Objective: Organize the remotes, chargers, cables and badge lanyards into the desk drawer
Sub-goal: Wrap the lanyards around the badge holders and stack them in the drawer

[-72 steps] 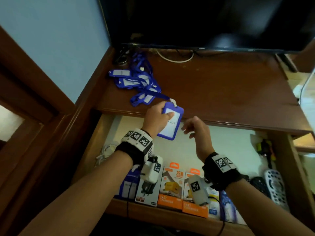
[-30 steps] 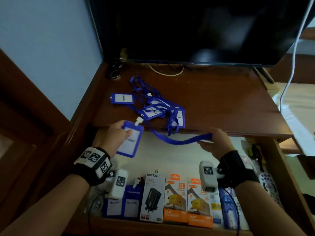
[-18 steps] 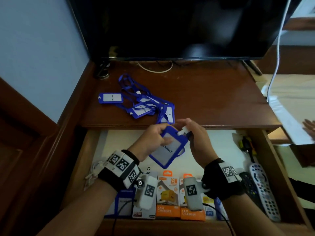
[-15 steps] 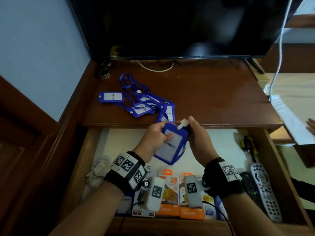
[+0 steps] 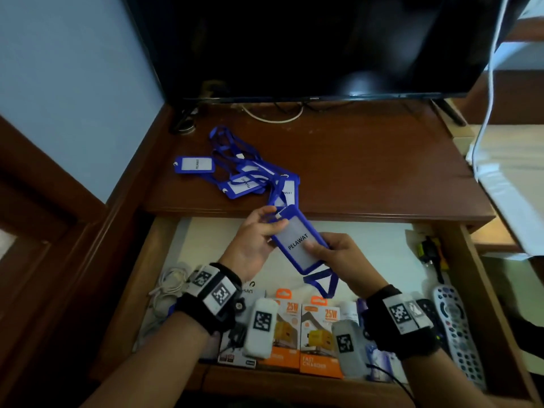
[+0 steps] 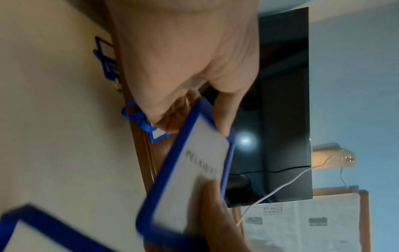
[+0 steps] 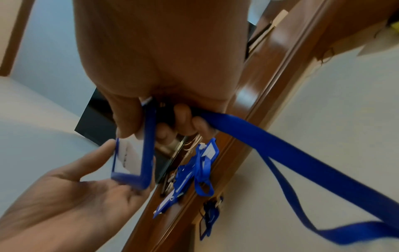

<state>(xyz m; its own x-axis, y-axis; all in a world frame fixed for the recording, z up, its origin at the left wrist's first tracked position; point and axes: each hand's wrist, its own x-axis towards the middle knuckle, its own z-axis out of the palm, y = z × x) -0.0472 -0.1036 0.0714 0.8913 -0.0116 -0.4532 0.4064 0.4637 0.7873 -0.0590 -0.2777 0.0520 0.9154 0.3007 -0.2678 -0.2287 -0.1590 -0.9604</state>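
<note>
I hold a blue badge holder (image 5: pixel 297 241) marked PELAWAT over the open drawer (image 5: pixel 485 293) with both hands. My left hand (image 5: pixel 273 222) pinches its clip end, thumb on top. My right hand (image 5: pixel 316 248) grips the lower half, thumb on the card face. In the right wrist view the blue strap (image 7: pixel 270 146) runs out from under my right hand's (image 7: pixel 146 126) fingers and loops down. That strap loop (image 5: pixel 321 282) hangs below the holder. The left wrist view shows my left hand (image 6: pixel 194 122) on the holder (image 6: pixel 194 162). More blue lanyards (image 5: pixel 244 175) lie heaped on the desk top.
The drawer holds charger boxes (image 5: pixel 318 334) along the front, remotes (image 5: pixel 459 328) at the right, a white cable (image 5: pixel 170 287) at the left and a yellow and black item (image 5: pixel 429 251) at the back right. A television (image 5: pixel 309 45) stands behind the desk top (image 5: pixel 368 172).
The lanyard has come off the pile and over the drawer. In the last half second my right hand slid from the clip end to the holder's lower half, and the holder tipped flatter.
</note>
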